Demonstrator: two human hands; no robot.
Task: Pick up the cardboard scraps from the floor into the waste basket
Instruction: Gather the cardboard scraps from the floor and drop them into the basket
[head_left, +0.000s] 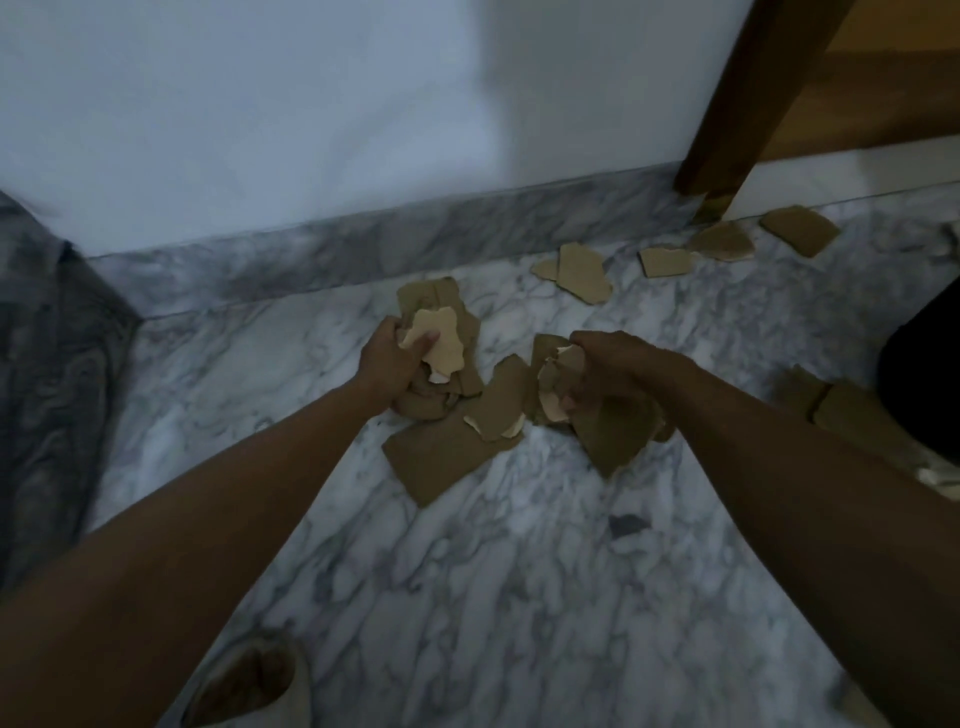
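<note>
Brown cardboard scraps lie on a marble floor (519, 571). My left hand (387, 358) grips a bunch of scraps (441, 332), the top one pale. My right hand (602, 371) grips another bunch of scraps (618, 426) that hangs down under it. Between the hands a large flat scrap (441, 452) and a torn piece (501, 400) lie on the floor. Several more scraps lie farther back near the wall, among them a pale one (582, 273) and a square one (800, 230). No waste basket is in view.
A white wall with a marble skirting (363, 244) runs behind the scraps. A wooden door frame (737, 114) stands at the back right. A dark object (930, 389) is at the right edge, two scraps (831, 410) beside it. My slippered foot (249, 680) is at the bottom left.
</note>
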